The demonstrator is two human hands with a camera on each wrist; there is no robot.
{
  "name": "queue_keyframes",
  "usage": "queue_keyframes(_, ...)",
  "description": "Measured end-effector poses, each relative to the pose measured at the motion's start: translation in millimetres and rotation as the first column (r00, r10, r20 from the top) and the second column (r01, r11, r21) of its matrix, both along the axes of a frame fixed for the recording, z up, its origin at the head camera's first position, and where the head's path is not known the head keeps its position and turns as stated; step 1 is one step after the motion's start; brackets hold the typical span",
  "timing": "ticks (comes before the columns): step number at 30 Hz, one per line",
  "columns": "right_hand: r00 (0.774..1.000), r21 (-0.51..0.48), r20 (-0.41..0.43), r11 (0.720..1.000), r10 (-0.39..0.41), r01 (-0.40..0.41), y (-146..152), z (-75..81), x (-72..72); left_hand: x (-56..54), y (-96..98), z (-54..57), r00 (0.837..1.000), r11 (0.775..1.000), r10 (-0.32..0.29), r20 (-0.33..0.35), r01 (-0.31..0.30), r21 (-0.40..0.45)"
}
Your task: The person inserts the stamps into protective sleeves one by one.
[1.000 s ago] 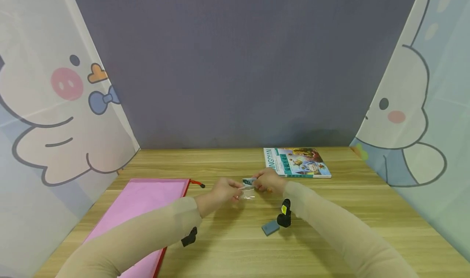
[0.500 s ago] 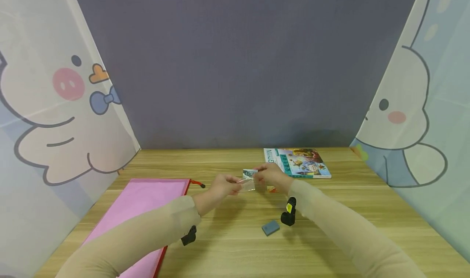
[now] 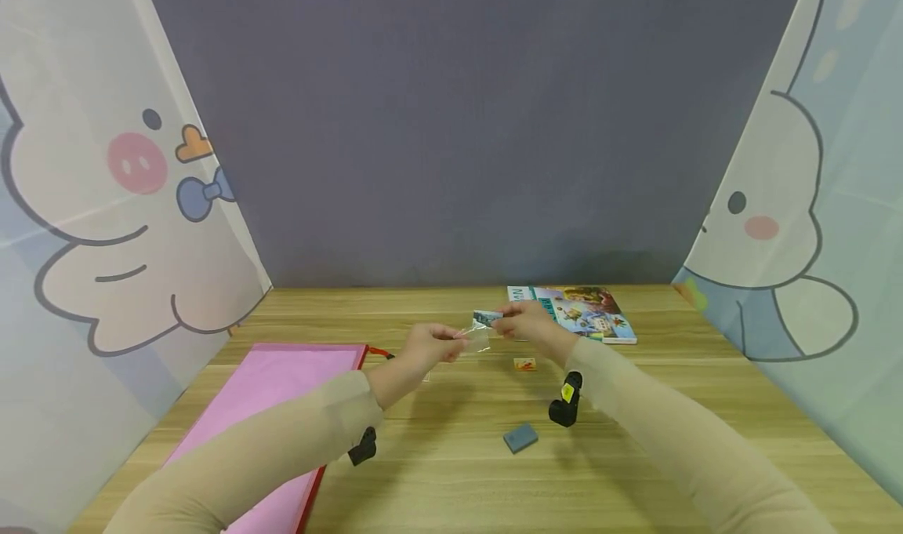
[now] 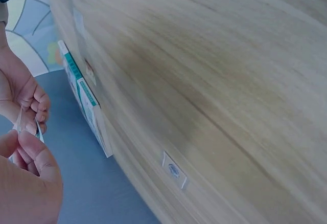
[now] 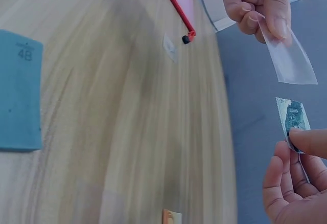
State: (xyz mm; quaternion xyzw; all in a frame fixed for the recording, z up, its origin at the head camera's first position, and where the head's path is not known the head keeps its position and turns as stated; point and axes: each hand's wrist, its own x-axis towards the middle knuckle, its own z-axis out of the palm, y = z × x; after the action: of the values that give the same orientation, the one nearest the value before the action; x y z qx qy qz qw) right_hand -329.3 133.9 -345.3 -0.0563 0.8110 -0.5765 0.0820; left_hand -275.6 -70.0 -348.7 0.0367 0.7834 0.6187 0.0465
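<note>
Out over the far half of the table, my left hand (image 3: 426, 350) pinches a small clear plastic sleeve (image 5: 294, 65) between thumb and fingers. My right hand (image 3: 529, 326) holds a green-and-white postage stamp (image 5: 293, 114) with perforated edges, its thumb pressed on the face. A gap shows between the stamp and the sleeve in the right wrist view. Below my right hand, an orange stamp (image 3: 525, 364) lies on the wood. Another small pale stamp (image 4: 174, 171) with a dark round design lies on the table near my left hand.
A blue-grey eraser (image 3: 520, 437) marked 4B lies nearer the front. At the back right is a colourful book (image 3: 589, 314), partly covered by my right hand. A pink zip pouch (image 3: 303, 369) with red edging lies on the left under my forearm. A grey panel (image 3: 458, 126) stands behind.
Both hands have risen and moved further back. My right hand has drawn the green stamp up and away from the sleeve. The orange stamp on the table has come into full view.
</note>
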Motion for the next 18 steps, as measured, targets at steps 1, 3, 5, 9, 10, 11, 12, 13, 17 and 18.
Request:
queue_keyframes(1, 1.0, 0.014, -0.007, 1.0, 0.005, -0.005, 1, 2.3, 0.7, -0.2, -0.5, 1.5, 1.0, 1.0, 0.001, 0.006, -0.001, 0.002)
queue_keyframes(3, 1.0, 0.016, -0.005, 1.0, 0.004, -0.003, 3, 6.0, 1.6, -0.3, -1.3, 4.4, 1.0, 1.0, 0.004, 0.008, -0.004, 0.004)
queue_keyframes(5, 1.0, 0.022, -0.008, 1.0, 0.008, -0.008, 5, 9.6, 2.1, -0.6, -1.6, 8.0, 1.0, 1.0, 0.012, 0.009, -0.012, 0.004)
queue_keyframes(9, 1.0, 0.014, 0.0, 1.0, 0.006, -0.006, 7, 15.9, 2.6, -1.0, -1.6, 14.7, 0.999, 0.999, 0.034, 0.01, -0.034, 0.024)
queue_keyframes(10, 1.0, 0.011, 0.002, 1.0, 0.006, -0.006, 8, 17.6, 3.1, -1.1, -1.6, 16.0, 0.999, 0.999, 0.036, 0.008, -0.036, 0.023)
queue_keyframes(11, 1.0, 0.012, -0.001, 1.0, 0.008, -0.008, 9, 19.3, 3.6, -1.0, -1.6, 17.4, 0.999, 0.999, 0.038, 0.007, -0.039, 0.019)
queue_keyframes(12, 1.0, 0.005, -0.001, 1.0, 0.008, -0.008, 9, 20.8, 4.1, -1.1, -1.8, 18.3, 0.999, 0.999, 0.038, 0.004, -0.038, 0.018)
queue_keyframes(13, 1.0, 0.004, -0.007, 1.0, 0.012, -0.012, 9, 22.4, 4.9, -1.3, -1.8, 19.2, 0.999, 0.999, 0.035, 0.0, -0.035, 0.021)
queue_keyframes(17, 0.999, 0.0, -0.028, 1.0, 0.027, -0.027, 11, 28.1, 8.2, -1.6, -2.6, 21.7, 1.0, 1.0, 0.027, -0.015, -0.027, 0.01)
queue_keyframes(18, 0.999, 0.0, -0.03, 1.0, 0.03, -0.03, 12, 29.3, 9.1, -1.6, -2.8, 22.4, 1.0, 1.0, 0.025, -0.018, -0.025, 0.014)
